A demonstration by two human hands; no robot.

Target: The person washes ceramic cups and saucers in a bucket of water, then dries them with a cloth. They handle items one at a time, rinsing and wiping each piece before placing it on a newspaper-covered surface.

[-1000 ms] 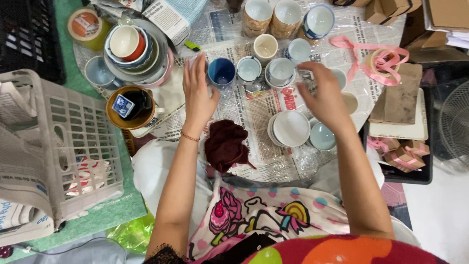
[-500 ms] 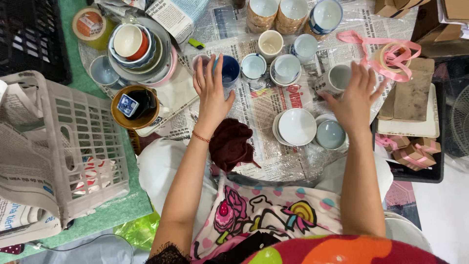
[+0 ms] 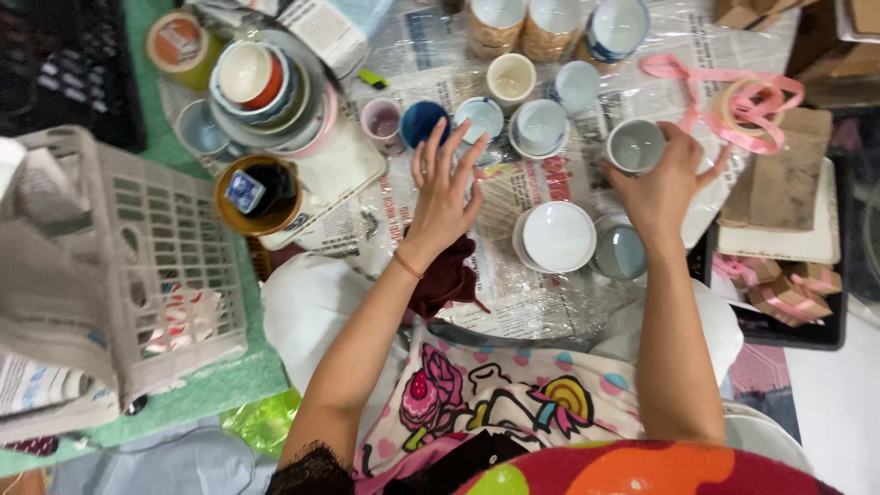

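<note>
While the left hand (image 3: 446, 188) hovers flat with its fingers spread wide, holding nothing, just short of the dark blue cup (image 3: 423, 120) and the small pale blue cup (image 3: 480, 116), the right hand (image 3: 662, 186) has wrapped its fingers partway around the grey cup (image 3: 635, 145), so that cup sits at the right side of the newspaper-covered table (image 3: 513, 275) with the thumb and fingertips against its rim and wall. That's the big change from 0.5 s ago, when the right hand was open and only reaching toward that cup, and 1 s ago it was lower down near the white bowls. The left hand has pulled back a bit too, since 0.5 s ago its fingertips overlapped the blue cup and now they stop just below it. Whether the grey cup is lifted or resting on the table, honestly can't tell from this angle. Below the right wrist there's an upturned white bowl (image 3: 557, 236) with a grey-blue bowl (image 3: 621, 253) just beside it. A dark red cloth (image 3: 444, 280) lies under the left wrist at the table edge. Off to the left is a stack of bowls (image 3: 257, 87), and a pink ribbon (image 3: 733, 92) with a tape roll sits to the right of the grey cup.
</note>
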